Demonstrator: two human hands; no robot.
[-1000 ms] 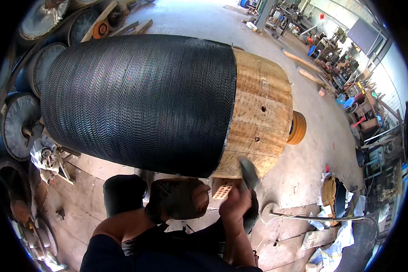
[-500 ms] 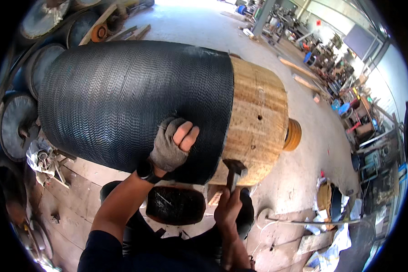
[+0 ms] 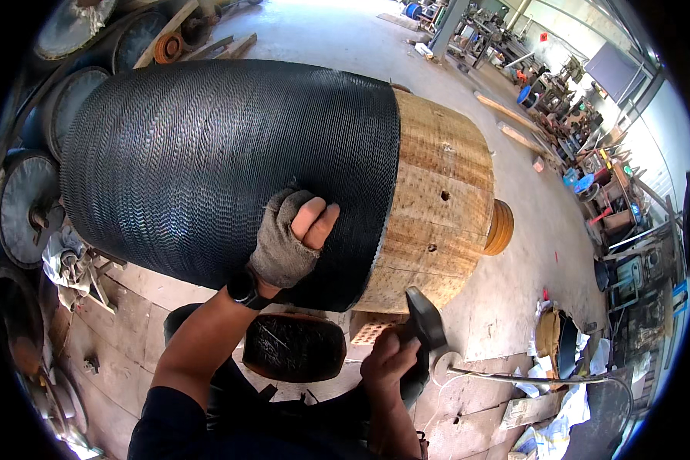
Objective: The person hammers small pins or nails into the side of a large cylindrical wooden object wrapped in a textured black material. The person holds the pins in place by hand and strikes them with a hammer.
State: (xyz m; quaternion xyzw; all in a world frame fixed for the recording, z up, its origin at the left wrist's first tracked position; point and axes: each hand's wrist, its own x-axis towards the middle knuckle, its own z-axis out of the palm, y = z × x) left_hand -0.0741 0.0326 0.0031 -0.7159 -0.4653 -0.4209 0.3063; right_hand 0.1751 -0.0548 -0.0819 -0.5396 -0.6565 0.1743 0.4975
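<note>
A large wooden drum lies across in front of me, most of it covered by a black, finely ridged layer. My left hand, in a grey glove with bare fingertips, rests closed against the black layer near its right end. Whatever its fingers pinch is too small or hidden to name. Lower right, beside the drum's near edge, my bare right hand grips a hammer, the head pointing up and away from the surface. Between my legs sits a dark shallow tray with many thin pin-like pieces inside.
An orange-brown ringed hub sticks out of the drum's right end. Round drums are stacked at left. A perforated brick lies under the drum. Planks and cluttered tools line the right side, with a bent rod lower right.
The hammer has swung back from the bare wood toward me and to the right, its head turned. My left hand stays in nearly the same place on the black layer.
</note>
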